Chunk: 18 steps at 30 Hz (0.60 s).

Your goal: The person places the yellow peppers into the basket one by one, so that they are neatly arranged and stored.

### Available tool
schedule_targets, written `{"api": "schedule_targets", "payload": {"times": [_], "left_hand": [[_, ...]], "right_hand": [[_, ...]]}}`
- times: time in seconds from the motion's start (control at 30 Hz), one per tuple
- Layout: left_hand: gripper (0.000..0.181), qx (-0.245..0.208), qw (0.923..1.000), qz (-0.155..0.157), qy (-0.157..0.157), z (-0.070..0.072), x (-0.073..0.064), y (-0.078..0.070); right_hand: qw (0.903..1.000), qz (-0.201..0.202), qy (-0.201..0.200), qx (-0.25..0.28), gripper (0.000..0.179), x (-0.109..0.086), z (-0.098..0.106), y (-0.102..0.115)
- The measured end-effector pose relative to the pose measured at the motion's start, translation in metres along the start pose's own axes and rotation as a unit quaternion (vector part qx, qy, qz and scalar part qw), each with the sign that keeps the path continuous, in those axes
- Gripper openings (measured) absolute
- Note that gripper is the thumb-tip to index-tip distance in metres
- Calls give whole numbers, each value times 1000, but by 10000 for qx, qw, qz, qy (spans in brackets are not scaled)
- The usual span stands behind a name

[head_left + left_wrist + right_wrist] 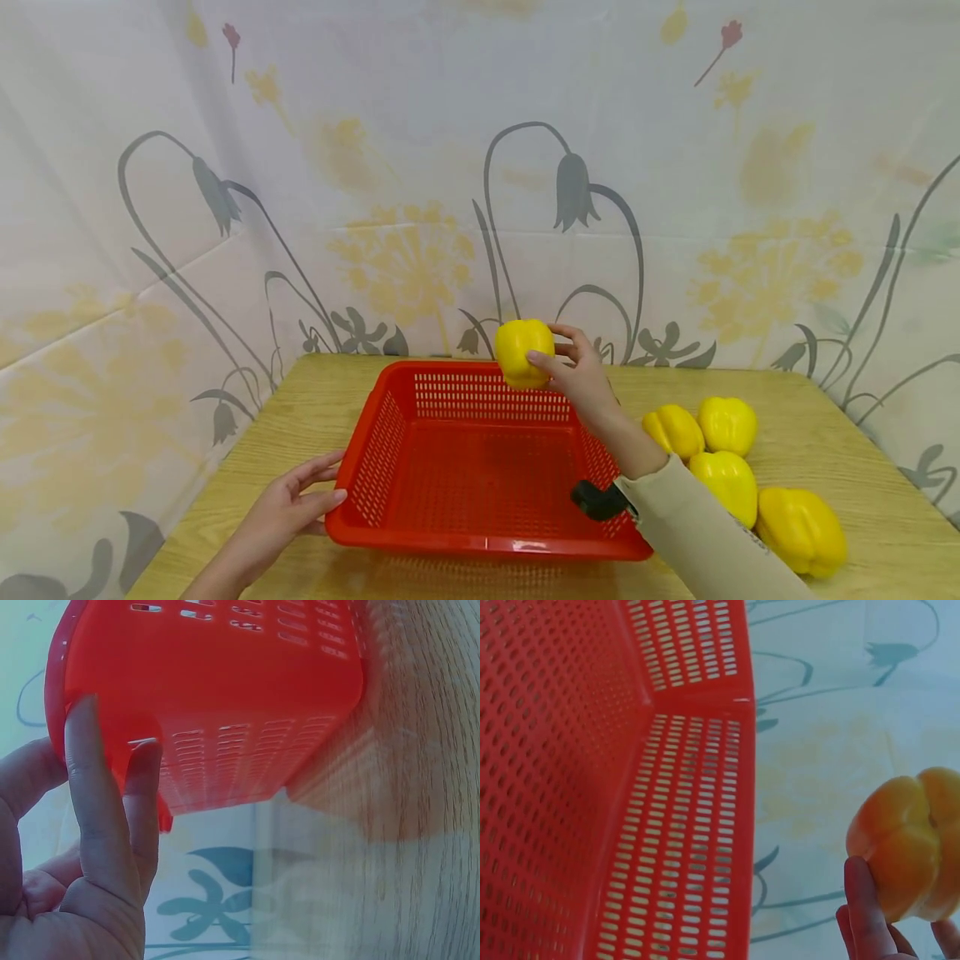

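Note:
My right hand point(581, 375) holds a yellow bell pepper point(522, 353) between thumb and fingers, raised over the far right part of a red plastic basket point(487, 546). In the right wrist view the same bell pepper point(904, 844) shows beyond the basket's rim, with fingers point(866, 915) against its side. My left hand point(281, 508) grips the basket's left rim, thumb at the edge. The left wrist view shows fingers point(94, 802) tucked under that rim, against the outer wall point(225, 682). Inside the basket only its bare red floor shows.
To the right of the basket several yellow bell peppers lie grouped on the wooden table point(862, 467), the nearest bell pepper point(801, 531) close to the front. A flower-printed cloth point(450, 167) hangs behind the table. A black wrist camera point(600, 500) is strapped at the right sleeve.

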<state>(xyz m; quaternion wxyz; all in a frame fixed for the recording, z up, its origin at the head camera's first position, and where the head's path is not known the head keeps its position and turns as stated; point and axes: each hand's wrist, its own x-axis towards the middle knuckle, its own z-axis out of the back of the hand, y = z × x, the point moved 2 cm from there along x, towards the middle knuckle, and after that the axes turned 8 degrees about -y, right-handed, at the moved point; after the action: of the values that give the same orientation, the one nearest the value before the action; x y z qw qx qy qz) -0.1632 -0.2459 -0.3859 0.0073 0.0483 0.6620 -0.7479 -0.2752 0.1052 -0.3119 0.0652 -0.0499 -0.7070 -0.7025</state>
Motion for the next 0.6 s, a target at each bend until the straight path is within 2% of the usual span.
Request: {"api": "schedule_targets", "payload": {"times": [0.33, 0.6], "left_hand": [[65, 19, 10000, 37, -52, 1, 0, 1], [66, -29, 10000, 28, 47, 1, 0, 1]], "right_hand": [[9999, -98, -43, -73, 57, 4, -22, -4], [9998, -213, -18, 41, 58, 8, -38, -7]]}}
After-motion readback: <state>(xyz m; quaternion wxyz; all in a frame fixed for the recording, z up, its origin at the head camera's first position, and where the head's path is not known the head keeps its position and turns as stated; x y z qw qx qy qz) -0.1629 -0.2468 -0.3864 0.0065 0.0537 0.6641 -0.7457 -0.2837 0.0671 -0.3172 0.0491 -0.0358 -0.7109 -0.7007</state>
